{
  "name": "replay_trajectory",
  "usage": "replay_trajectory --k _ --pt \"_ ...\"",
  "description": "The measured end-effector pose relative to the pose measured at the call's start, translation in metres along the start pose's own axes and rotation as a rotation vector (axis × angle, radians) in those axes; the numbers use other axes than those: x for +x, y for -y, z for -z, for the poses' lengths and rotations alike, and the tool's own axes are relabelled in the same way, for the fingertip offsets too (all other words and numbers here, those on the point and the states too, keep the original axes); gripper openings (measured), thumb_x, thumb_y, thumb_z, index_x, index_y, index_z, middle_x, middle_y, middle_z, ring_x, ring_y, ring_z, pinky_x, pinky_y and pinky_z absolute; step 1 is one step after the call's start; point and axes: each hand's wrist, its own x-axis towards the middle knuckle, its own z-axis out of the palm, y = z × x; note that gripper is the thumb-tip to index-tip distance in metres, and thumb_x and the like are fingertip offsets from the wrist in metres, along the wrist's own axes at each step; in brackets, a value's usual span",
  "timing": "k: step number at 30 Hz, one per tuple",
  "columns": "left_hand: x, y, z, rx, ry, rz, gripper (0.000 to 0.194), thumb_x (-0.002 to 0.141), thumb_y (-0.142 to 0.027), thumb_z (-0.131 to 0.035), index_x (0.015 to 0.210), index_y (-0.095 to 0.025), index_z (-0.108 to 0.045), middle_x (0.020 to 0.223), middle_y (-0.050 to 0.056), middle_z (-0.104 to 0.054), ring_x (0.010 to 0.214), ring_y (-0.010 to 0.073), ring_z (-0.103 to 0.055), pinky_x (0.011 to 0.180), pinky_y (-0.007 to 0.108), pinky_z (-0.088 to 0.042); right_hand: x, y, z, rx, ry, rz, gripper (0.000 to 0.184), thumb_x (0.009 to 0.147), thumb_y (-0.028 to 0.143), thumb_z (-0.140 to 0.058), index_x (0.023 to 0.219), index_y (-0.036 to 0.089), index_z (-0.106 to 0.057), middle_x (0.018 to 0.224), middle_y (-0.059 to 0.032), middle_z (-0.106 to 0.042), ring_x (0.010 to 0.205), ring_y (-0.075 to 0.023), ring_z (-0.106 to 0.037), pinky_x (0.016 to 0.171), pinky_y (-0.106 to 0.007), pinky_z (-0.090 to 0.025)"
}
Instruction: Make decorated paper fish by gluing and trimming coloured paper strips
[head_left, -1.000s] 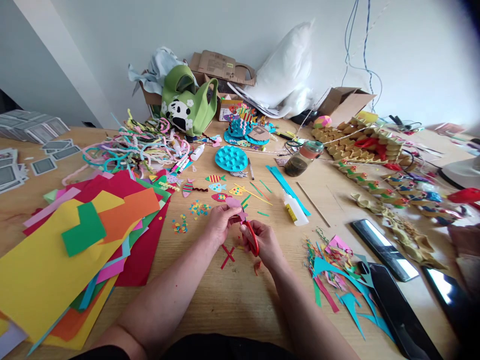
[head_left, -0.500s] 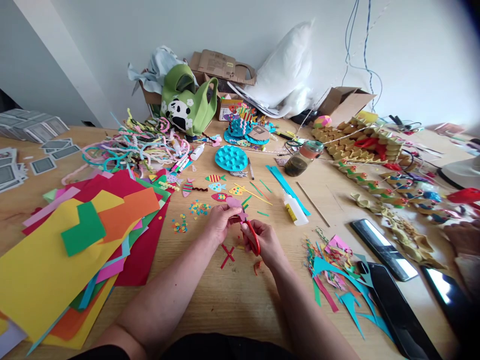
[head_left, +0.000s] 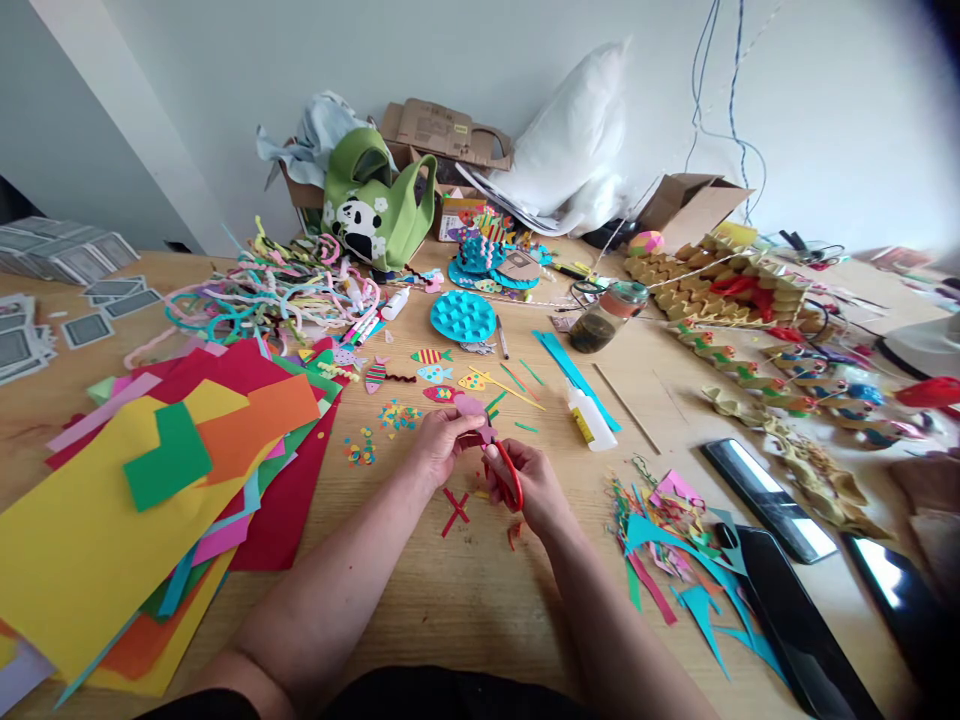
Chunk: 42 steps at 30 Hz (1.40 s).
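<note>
My left hand (head_left: pixel 442 442) pinches a small pink paper cutout (head_left: pixel 471 406), partly hidden by the fingers. In my right hand (head_left: pixel 536 480) is a pair of red-handled scissors (head_left: pixel 511 478), its blades up against the lower part of the pink paper. Just beyond the hands lie several decorated paper fish, among them a yellow spotted fish (head_left: pixel 472 381), a red fish (head_left: pixel 442 394) and a striped fish (head_left: pixel 431 356). Red paper strips (head_left: pixel 455 512) lie crossed on the table below my hands. Small paper dots (head_left: pixel 361 450) are scattered left of them.
Coloured paper sheets (head_left: pixel 97 500) are piled at the left, before tangled pipe cleaners (head_left: pixel 277 290). A glue bottle (head_left: pixel 591 418), a glass jar (head_left: pixel 607 318) and paper scraps (head_left: pixel 675 540) lie to the right, near phones (head_left: pixel 769 500). A blue painted disc (head_left: pixel 463 316) sits beyond the fish. Another person's hand (head_left: pixel 926 490) shows at the right edge.
The pink paper and the scissors have shifted very slightly in my hands. The other person's hand at the right edge has moved a little and is blurred.
</note>
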Motion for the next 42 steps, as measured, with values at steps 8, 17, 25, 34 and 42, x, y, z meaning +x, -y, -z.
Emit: replay_trajectory --k 8,17,25,34,42 --pt "0.0002 0.0007 0.0003 -0.006 0.018 -0.004 0.022 0.049 -0.021 -0.081 0.061 -0.012 -0.065 0.059 0.001 -0.064 0.055 0.0121 -0.059 0.062 0.028 -0.047 0.0001 0.0004 -0.0004 -0.004 0.008 -0.007 0.047 0.070 0.064 -0.063 0.069 0.018 -0.052 0.053 0.0007 -0.060 0.038 -0.0109 -0.052 0.032 -0.019 -0.029" --pt "-0.0002 0.0000 -0.0005 0.009 0.013 -0.001 0.021 0.049 -0.021 -0.081 0.059 -0.012 -0.065 0.058 0.001 -0.064 0.055 0.0126 -0.059 0.062 0.028 -0.048 0.0001 0.0005 -0.0005 0.003 0.007 0.006 0.045 0.071 0.060 -0.065 0.067 0.019 -0.050 0.050 0.0016 -0.058 0.036 -0.0102 -0.051 0.032 -0.018 -0.029" --pt "-0.0005 -0.0008 -0.0007 0.008 0.002 0.000 0.022 0.048 -0.021 -0.081 0.058 -0.013 -0.064 0.057 0.001 -0.063 0.054 0.0128 -0.059 0.060 0.028 -0.048 -0.0006 0.0007 -0.0013 0.009 0.009 0.018 0.044 0.071 0.059 -0.066 0.067 0.018 -0.050 0.050 0.0021 -0.058 0.036 -0.0096 -0.051 0.033 -0.019 -0.029" --pt "0.0002 -0.0006 0.0009 0.013 0.020 0.004 0.023 0.049 -0.021 -0.081 0.061 -0.012 -0.064 0.058 0.001 -0.064 0.056 0.0128 -0.059 0.062 0.029 -0.050 -0.0024 0.0050 -0.0025 0.015 0.006 0.003 0.045 0.071 0.059 -0.066 0.067 0.018 -0.050 0.050 0.0020 -0.059 0.036 -0.0090 -0.051 0.032 -0.017 -0.028" --pt "0.0002 -0.0012 0.0002 0.008 0.017 0.012 0.022 0.049 -0.020 -0.080 0.059 -0.012 -0.063 0.056 0.000 -0.063 0.054 0.0126 -0.059 0.061 0.028 -0.049 -0.0011 0.0021 -0.0016 0.019 0.013 0.017 0.044 0.072 0.058 -0.067 0.066 0.018 -0.049 0.049 0.0020 -0.059 0.035 -0.0089 -0.051 0.032 -0.017 -0.027"
